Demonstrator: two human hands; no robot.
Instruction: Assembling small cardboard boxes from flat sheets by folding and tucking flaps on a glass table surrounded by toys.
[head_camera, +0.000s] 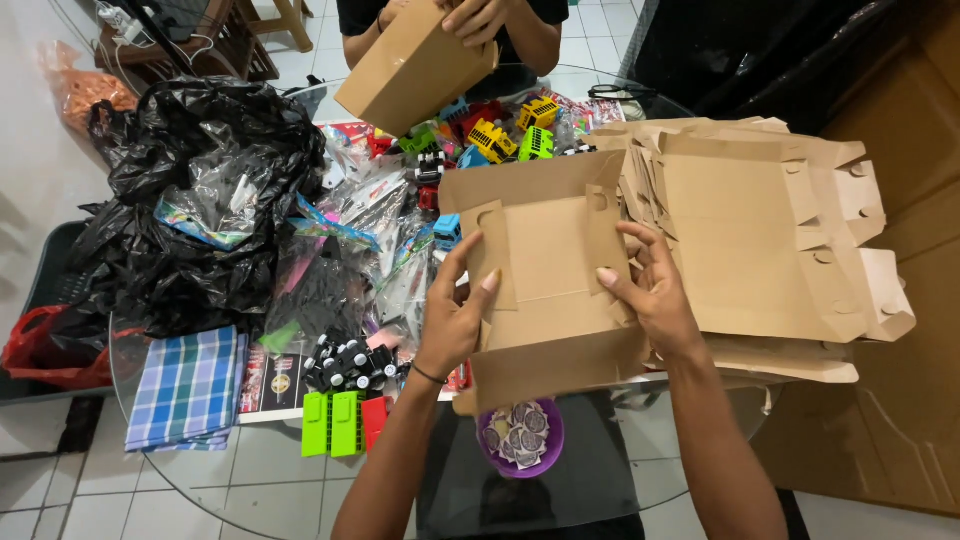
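Over the table, both hands (560, 300) fold a cardboard box (550, 250).

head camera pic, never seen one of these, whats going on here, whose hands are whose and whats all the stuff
There is one picture, taken by a camera on a person's head, looking down at a round glass table. The two bare arms rising from the bottom edge belong to the wearer. The left hand and the right hand each grip a side of a flat brown cardboard box blank, partly folded. To the right lies a stack of similar flat cardboard blanks. At the top, another person's hands hold a folded cardboard box. On the table lie small colourful toy vehicles, black plastic bags, a checked cloth and a purple bowl of small round pieces.
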